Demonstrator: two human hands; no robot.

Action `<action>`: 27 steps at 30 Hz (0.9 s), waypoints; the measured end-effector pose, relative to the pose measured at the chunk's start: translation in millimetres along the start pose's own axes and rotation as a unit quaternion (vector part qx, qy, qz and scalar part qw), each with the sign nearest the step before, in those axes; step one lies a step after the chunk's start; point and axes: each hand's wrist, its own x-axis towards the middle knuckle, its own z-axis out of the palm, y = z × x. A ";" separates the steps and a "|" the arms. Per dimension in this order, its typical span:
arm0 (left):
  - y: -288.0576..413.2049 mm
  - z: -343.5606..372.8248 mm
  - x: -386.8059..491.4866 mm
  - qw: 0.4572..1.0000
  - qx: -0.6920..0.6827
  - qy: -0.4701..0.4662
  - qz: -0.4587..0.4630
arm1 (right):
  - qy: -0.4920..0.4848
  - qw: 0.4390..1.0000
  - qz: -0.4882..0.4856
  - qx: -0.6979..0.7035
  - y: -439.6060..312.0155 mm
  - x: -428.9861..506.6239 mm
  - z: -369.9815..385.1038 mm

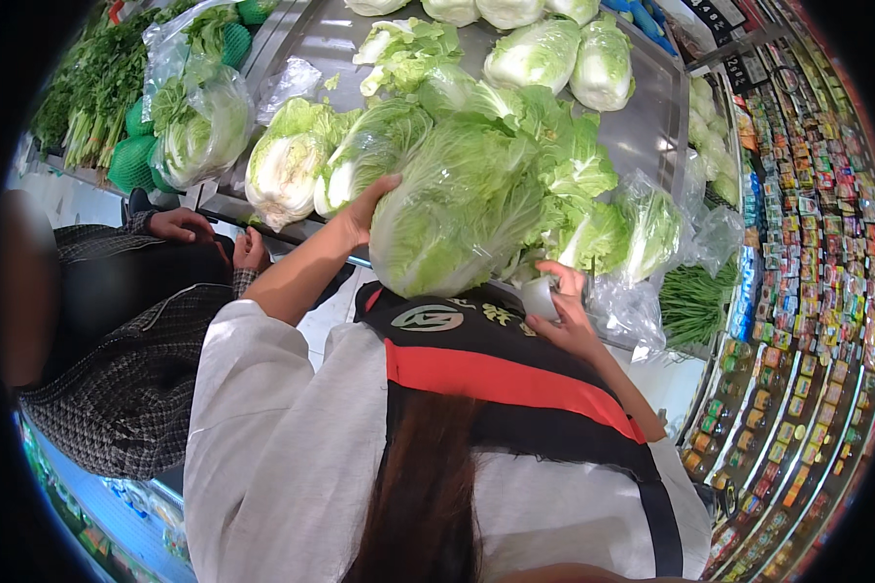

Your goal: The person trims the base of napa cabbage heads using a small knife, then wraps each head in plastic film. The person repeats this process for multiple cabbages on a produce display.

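My left hand (370, 208) grips the side of a large napa cabbage (456, 211) in shiny clear film, tilted against my apron (510, 379). In my right hand (567, 310), beside the cabbage's lower right, is a white roll (539, 299), perhaps of film or tape; its far side is hidden. Left of the held cabbage lie another napa cabbage (379, 149) and one with a browned base (284, 164). Loose cabbage leaves (572, 171) spread behind and to its right. A cabbage in a clear bag (649, 226) lies farther right.
More cabbages (532, 55) sit on the metal display table (642, 138). Bagged greens (200, 127) and bunched herbs (95, 102) are at left, green beans or chives (700, 302) at right. A person in a checked jacket (117, 386) stands close on my left. Packed shelves (809, 255) line the right.
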 end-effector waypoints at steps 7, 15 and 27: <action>9.9 85.4 37.2 0.919 0.377 -0.090 -0.072 | -0.100 0.823 0.235 0.507 71.8 83.2 -15.1; 2.8 99.7 45.4 0.931 0.286 0.108 -0.201 | -0.131 0.950 0.051 0.277 -84.8 121.6 -114.3; -24.1 11.6 -2.3 0.998 0.050 -0.007 0.027 | 0.086 0.943 0.293 0.130 23.6 49.8 60.3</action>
